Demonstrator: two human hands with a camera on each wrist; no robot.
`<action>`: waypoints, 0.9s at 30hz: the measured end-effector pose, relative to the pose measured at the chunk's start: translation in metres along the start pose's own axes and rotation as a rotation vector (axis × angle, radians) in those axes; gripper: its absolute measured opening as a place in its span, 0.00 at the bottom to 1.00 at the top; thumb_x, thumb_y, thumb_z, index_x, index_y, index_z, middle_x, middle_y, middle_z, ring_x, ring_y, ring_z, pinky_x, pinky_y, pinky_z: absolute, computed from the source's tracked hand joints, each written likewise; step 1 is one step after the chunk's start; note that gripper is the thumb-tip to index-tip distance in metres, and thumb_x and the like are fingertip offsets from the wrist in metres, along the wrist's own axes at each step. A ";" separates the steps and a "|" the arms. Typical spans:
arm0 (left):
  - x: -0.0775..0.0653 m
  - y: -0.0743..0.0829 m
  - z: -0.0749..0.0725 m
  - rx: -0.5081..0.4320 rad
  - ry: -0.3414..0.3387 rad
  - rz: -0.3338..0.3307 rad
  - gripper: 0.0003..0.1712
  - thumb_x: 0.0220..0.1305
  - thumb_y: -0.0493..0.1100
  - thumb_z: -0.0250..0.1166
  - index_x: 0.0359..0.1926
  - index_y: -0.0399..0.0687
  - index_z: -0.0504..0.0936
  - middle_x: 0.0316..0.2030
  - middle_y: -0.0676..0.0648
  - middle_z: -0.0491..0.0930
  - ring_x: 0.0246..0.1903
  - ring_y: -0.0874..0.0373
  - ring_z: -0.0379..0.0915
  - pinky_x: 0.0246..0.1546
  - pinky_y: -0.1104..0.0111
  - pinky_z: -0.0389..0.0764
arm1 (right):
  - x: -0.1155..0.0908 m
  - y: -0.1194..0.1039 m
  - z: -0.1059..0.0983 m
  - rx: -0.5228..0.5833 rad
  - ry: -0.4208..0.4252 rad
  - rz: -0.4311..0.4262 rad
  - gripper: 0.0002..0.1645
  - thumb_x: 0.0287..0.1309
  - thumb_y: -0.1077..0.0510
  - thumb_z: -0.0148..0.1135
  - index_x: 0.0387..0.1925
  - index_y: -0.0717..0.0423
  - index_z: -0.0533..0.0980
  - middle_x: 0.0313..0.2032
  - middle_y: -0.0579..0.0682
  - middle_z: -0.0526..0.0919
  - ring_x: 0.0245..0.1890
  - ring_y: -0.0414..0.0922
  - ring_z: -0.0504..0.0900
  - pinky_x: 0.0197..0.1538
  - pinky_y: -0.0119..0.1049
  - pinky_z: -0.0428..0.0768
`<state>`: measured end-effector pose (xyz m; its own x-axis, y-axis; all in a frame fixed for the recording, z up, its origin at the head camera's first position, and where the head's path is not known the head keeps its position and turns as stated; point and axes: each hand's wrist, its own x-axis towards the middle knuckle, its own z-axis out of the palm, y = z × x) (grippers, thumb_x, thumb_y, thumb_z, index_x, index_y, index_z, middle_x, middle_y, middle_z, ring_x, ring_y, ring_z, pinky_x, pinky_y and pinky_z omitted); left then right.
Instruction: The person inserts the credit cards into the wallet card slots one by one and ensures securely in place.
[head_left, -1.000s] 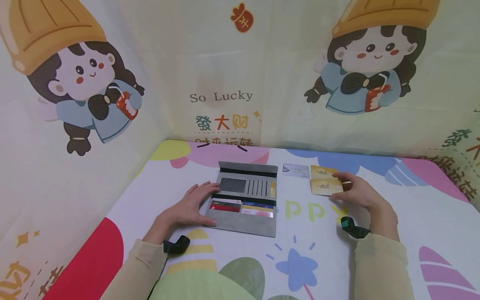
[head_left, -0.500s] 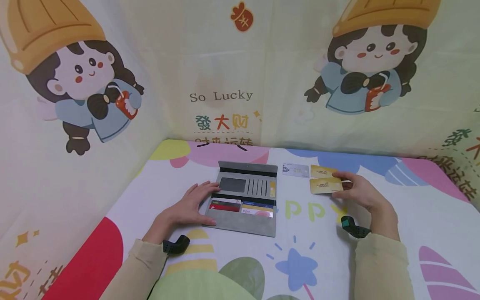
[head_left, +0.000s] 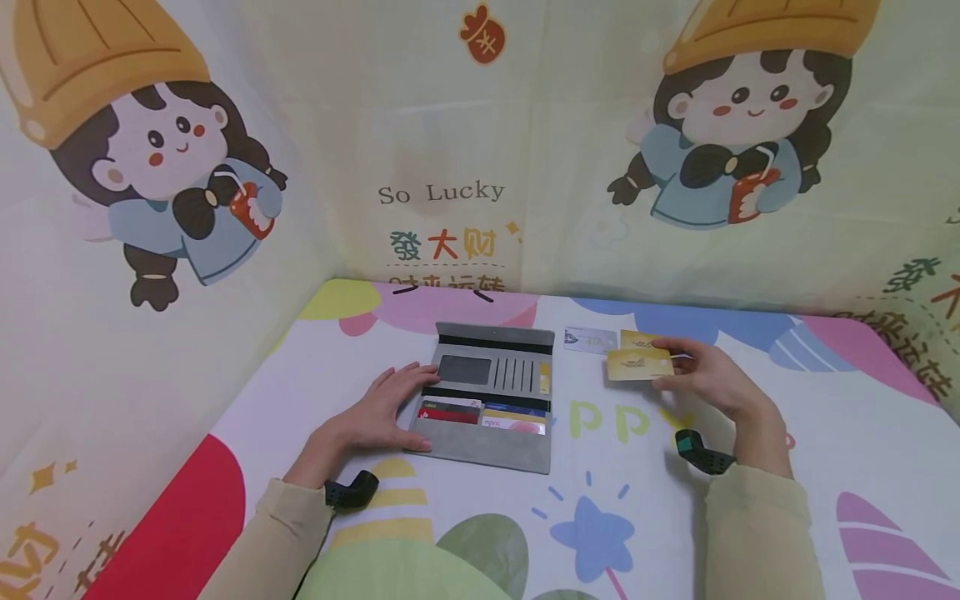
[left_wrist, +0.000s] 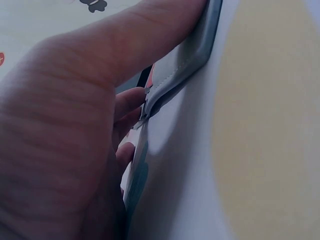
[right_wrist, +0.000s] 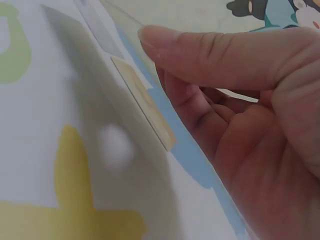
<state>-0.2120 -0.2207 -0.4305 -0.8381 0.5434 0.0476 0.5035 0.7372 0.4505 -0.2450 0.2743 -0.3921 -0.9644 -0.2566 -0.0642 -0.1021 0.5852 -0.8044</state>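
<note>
A grey wallet [head_left: 487, 450] lies unfolded on the table, several cards in its slots. My left hand [head_left: 367, 417] rests along its left side, thumb on the lower corner and fingertips farther up. The left wrist view shows the thumb over the wallet's stitched edge [left_wrist: 185, 65]. To the right, my right hand [head_left: 712, 379] pinches a gold card [head_left: 637, 365] by its right end, between thumb and fingers. This card partly covers a second gold card [head_left: 636, 337] lying behind it. Left of that one is a silver card [head_left: 590, 340].
A patterned cloth [head_left: 592, 533] with coloured shapes covers the table. Cartoon-printed curtains [head_left: 570, 167] hang behind and at the left. Each wrist wears a small black camera, such as the right one [head_left: 701, 454].
My right hand has moved slightly left and up with the front gold card, which now overlaps the card behind it more. The left hand and wallet have stayed put.
</note>
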 end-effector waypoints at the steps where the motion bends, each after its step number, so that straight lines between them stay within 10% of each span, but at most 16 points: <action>1: 0.000 0.000 0.000 -0.002 0.001 0.001 0.56 0.37 0.74 0.67 0.68 0.58 0.60 0.69 0.55 0.53 0.70 0.55 0.37 0.67 0.54 0.36 | 0.001 -0.001 0.001 0.001 0.000 -0.005 0.42 0.48 0.55 0.71 0.63 0.63 0.63 0.59 0.63 0.66 0.51 0.55 0.72 0.43 0.23 0.71; 27: -0.001 0.004 -0.002 -0.021 0.015 0.019 0.56 0.38 0.73 0.67 0.67 0.55 0.62 0.69 0.52 0.55 0.69 0.51 0.39 0.66 0.50 0.37 | 0.023 -0.022 0.030 -0.002 -0.050 -0.104 0.37 0.43 0.58 0.75 0.56 0.59 0.70 0.51 0.57 0.73 0.42 0.51 0.74 0.41 0.29 0.74</action>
<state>-0.2097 -0.2193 -0.4272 -0.8315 0.5510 0.0702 0.5152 0.7178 0.4683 -0.2575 0.2325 -0.3934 -0.9353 -0.3538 -0.0100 -0.2014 0.5553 -0.8069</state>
